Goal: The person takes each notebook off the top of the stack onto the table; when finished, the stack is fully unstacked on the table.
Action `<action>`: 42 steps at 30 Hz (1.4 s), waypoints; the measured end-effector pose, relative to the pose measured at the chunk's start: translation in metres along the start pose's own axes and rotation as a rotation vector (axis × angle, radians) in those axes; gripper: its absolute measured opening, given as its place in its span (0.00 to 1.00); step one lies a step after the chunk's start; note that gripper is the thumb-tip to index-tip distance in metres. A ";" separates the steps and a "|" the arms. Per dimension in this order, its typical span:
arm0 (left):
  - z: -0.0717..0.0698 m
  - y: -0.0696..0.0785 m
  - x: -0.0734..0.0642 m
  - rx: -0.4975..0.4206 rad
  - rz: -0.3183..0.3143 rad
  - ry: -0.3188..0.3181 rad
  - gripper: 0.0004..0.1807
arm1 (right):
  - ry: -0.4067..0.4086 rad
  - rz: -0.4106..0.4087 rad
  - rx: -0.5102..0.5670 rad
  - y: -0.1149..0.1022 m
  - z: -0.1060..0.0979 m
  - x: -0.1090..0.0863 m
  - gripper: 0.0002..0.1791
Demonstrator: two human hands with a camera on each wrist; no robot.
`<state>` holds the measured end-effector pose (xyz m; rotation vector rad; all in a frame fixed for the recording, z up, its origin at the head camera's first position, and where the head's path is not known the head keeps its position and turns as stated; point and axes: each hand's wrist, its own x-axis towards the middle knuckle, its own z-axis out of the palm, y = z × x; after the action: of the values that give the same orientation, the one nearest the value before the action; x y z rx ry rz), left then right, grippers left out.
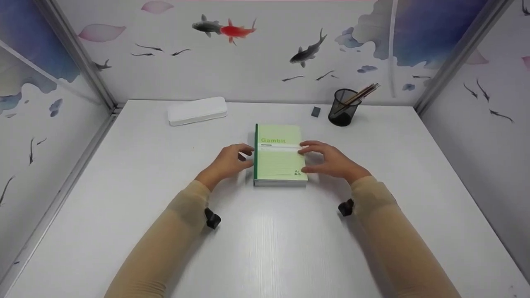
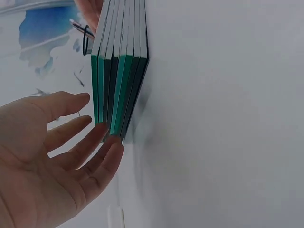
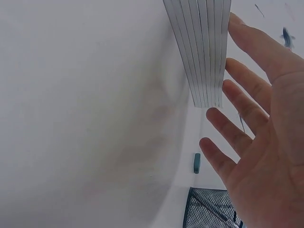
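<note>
A neat stack of several notebooks (image 1: 277,163) lies on the white table, the top one light green with "Gambit" printed on its cover. Their green and dark spines (image 2: 116,90) face my left hand (image 1: 232,158), whose loosely bent fingers are right at that side. On the opposite side, my right hand (image 1: 331,160) has its fingertips at the edge of the top cover, thumb nearer me. In the right wrist view the white page edges (image 3: 204,52) run flush, and the fingers (image 3: 247,104) are spread beside them without curling round the stack.
Behind the stack to the left lies a white oblong case (image 1: 198,111). A small dark eraser-like block (image 1: 316,111) and a black mesh cup (image 1: 343,108) with several pencils (image 1: 360,96) are at the back right. Printed panels (image 1: 265,62) wall the table (image 1: 265,248) at the back and sides.
</note>
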<state>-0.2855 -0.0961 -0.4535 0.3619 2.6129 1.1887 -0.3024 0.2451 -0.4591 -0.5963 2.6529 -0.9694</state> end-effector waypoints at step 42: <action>-0.002 -0.009 -0.005 -0.624 -0.246 0.020 0.40 | 0.015 -0.019 -0.021 0.002 0.006 -0.005 0.35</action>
<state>-0.2824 -0.1047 -0.4588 -0.0916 2.0666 1.8097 -0.2961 0.2456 -0.4644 -0.6221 2.6781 -0.9566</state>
